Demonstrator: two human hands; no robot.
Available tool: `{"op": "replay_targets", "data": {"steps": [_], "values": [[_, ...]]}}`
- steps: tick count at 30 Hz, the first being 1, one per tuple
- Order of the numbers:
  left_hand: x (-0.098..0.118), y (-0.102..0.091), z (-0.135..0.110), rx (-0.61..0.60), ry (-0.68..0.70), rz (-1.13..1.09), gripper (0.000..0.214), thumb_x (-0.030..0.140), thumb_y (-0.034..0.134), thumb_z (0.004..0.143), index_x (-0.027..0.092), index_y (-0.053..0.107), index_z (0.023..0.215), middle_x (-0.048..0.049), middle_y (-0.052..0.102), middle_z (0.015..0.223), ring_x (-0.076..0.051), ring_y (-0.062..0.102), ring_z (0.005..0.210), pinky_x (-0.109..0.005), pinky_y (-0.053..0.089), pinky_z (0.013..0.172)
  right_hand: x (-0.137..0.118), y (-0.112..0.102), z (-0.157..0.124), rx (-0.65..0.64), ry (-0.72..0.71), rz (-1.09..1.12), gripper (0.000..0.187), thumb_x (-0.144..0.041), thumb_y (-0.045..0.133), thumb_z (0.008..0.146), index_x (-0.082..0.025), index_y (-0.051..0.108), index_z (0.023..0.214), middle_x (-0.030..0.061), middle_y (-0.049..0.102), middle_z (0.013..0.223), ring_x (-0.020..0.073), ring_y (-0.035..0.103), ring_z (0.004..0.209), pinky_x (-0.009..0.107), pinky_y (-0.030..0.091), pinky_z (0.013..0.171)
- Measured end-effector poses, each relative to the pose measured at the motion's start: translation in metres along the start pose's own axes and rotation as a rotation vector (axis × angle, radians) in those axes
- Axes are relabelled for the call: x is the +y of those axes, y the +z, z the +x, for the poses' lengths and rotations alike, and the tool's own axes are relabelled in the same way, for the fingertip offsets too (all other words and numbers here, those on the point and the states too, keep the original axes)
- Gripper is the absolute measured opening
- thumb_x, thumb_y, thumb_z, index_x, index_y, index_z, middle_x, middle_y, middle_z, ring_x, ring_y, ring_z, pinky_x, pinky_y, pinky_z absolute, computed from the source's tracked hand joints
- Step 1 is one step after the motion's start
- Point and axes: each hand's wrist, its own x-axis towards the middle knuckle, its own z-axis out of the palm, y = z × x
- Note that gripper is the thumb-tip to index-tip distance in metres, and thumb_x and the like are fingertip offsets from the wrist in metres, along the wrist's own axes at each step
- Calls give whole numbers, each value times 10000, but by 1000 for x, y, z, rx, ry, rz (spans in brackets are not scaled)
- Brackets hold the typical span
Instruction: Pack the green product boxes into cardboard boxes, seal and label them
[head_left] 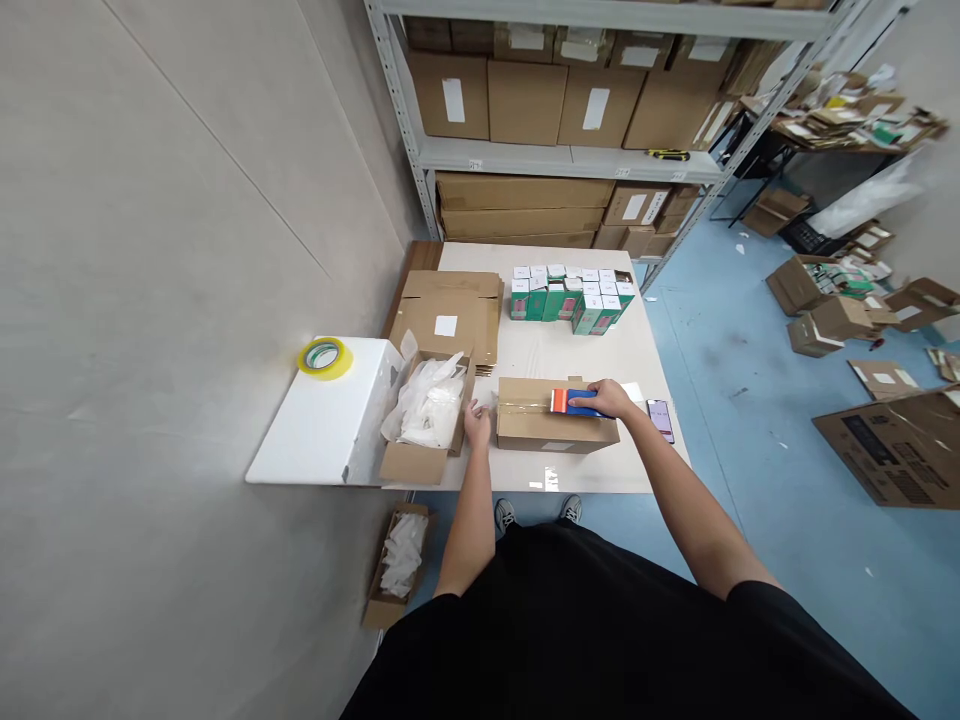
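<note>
Our right hand (609,398) grips the tape dispenser (574,402) atop the cardboard box (540,428) at the surface's (555,350) near edge. Our left hand (478,423), loosely open and holding nothing, braces the box's left end. We judge the seam part-taped, wanting a steady pull. Small green boxes (574,298) stand farther off, with shelves (570,158) beyond.

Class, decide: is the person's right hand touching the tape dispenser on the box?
Touching. The head view shows the right hand wrapped over the tape dispenser atop the box.
</note>
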Motion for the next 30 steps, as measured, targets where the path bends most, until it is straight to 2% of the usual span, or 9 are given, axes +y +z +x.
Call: {"op": "replay_targets", "data": {"steps": [3, 5, 7, 11, 15, 19, 23, 27, 30], "values": [[17, -2, -11, -129, 68, -12, 916, 398, 838, 843, 196, 413, 1630, -182, 530, 1591, -274, 556, 1434, -328, 467, 1143, -4, -6, 0, -31, 4, -3, 732, -952, 660, 639, -233, 542, 571, 6, 568, 601, 180, 528, 625, 289, 342, 569], [28, -2, -19, -243, 99, 30, 1185, 365, 963, 691, 217, 331, 1683, -169, 494, 1629, -309, 516, 1471, -354, 424, 1197, -10, -12, -2, -48, 7, 0, 739, -957, 650, 652, -226, 569, 573, 14, 590, 609, 182, 552, 634, 290, 351, 576], [35, -1, -24, -276, 96, 55, 1295, 363, 993, 641, 218, 270, 1706, -164, 516, 1614, -322, 521, 1466, -380, 397, 1224, -21, -21, -3, -54, 7, -18, 742, -952, 640, 677, -219, 595, 578, 28, 616, 622, 186, 578, 645, 292, 358, 587], [37, 1, -29, -277, 93, 43, 1245, 376, 963, 686, 202, 271, 1705, -158, 546, 1591, -309, 560, 1431, -383, 382, 1234, -56, -40, -1, -2, -26, -186, 733, -932, 666, 691, -207, 640, 592, 89, 671, 674, 224, 629, 694, 311, 364, 601], [33, 2, -32, -236, 97, 52, 1177, 352, 933, 721, 186, 296, 1697, -158, 553, 1587, -304, 551, 1443, -377, 377, 1234, -94, -50, 9, 40, -68, -336, 754, -916, 703, 681, -168, 747, 760, 159, 719, 782, 286, 682, 796, 321, 414, 650], [33, 3, -34, -225, 100, 70, 1149, 375, 919, 736, 181, 312, 1692, -144, 550, 1592, -300, 522, 1473, -354, 368, 1235, -110, -54, 21, 43, -120, -395, 792, -901, 737, 666, -143, 780, 892, 170, 731, 823, 316, 704, 857, 330, 449, 690], [34, 4, -32, -249, 95, 51, 1100, 384, 903, 756, 174, 346, 1681, -152, 521, 1615, -296, 534, 1465, -337, 374, 1230, -86, -57, 23, -32, -73, -415, 749, -874, 761, 661, -152, 782, 861, 165, 737, 821, 303, 697, 827, 330, 438, 673], [34, 5, -29, -226, 89, 30, 1086, 383, 927, 725, 220, 398, 1659, -138, 506, 1629, -291, 517, 1481, -355, 371, 1239, -38, -54, 15, -131, 2, -360, 663, -840, 763, 687, -178, 749, 729, 138, 738, 788, 261, 680, 753, 316, 395, 624], [36, 5, -28, -226, 93, 32, 1071, 371, 928, 725, 222, 412, 1652, -129, 519, 1622, -273, 510, 1487, -343, 353, 1250, -4, -51, 7, -111, 58, -326, 644, -838, 739, 710, -195, 716, 672, 117, 732, 768, 249, 675, 736, 310, 370, 608]]}}
